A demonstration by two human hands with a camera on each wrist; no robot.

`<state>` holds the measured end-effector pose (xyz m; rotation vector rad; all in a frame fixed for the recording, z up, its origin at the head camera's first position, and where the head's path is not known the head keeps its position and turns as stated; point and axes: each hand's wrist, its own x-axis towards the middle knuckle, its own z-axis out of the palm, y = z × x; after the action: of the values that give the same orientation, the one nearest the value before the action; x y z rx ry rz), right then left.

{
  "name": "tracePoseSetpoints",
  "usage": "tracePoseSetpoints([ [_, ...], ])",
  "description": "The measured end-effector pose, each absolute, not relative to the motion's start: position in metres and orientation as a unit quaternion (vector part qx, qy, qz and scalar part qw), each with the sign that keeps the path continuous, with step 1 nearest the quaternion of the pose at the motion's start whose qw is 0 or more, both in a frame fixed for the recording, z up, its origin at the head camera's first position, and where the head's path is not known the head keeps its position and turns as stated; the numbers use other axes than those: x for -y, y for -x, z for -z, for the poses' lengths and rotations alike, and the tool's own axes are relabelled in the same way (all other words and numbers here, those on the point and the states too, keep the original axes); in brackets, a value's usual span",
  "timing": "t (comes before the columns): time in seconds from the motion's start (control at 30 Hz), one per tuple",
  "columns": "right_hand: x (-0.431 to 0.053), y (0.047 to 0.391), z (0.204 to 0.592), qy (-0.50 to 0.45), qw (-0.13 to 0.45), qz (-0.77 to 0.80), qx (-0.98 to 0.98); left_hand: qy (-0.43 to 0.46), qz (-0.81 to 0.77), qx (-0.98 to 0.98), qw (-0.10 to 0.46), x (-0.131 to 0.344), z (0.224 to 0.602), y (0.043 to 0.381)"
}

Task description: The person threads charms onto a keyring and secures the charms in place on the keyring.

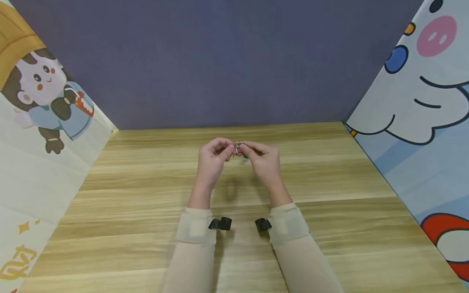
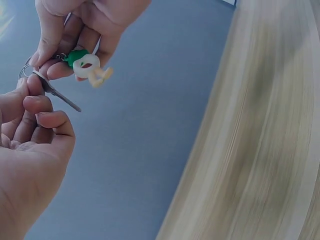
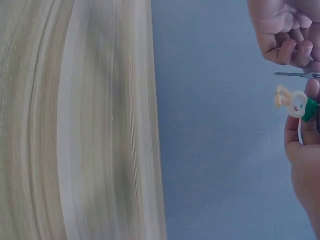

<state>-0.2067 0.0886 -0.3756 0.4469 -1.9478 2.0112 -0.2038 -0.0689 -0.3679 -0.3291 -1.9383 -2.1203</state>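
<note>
Both hands meet above the table, fingertips almost touching around a small metal key ring (image 2: pixel 22 71). My left hand (image 1: pixel 212 158) pinches the ring from one side between thumb and fingers. From the other side, my right hand (image 1: pixel 265 159) pinches it too. A metal key (image 2: pixel 64 98) with a dark head sticks out between the two hands. Against the right hand's curled fingers hangs a keychain charm (image 2: pixel 86 64), with a green top, a white ring-shaped body and pale yellow ends. The fingertips hide part of the ring.
The wood-grain table (image 1: pixel 128 195) lies beneath both forearms. A plain dark panel (image 1: pixel 234 65) rises at its back edge. Cartoon-printed panels flank it, one at the left (image 1: pixel 47 171) and one at the right (image 1: pixel 414 162). Each wrist carries a small black camera mount (image 1: pixel 221 224).
</note>
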Motion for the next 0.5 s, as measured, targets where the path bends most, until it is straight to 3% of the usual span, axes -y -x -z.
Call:
tracePoseSetpoints([
  [0.27, -0.094, 0.207, 0.37, -0.148, 0.154, -0.664, 0.716, 0.126, 0.632, 0.753, 0.132, 0.073, 0.358, 0.202],
  [0.5, -0.101, 0.212, 0.36, -0.218, 0.25, -0.537, 0.776, 0.203, 0.486, 0.822, 0.217, 0.073, 0.343, 0.202],
])
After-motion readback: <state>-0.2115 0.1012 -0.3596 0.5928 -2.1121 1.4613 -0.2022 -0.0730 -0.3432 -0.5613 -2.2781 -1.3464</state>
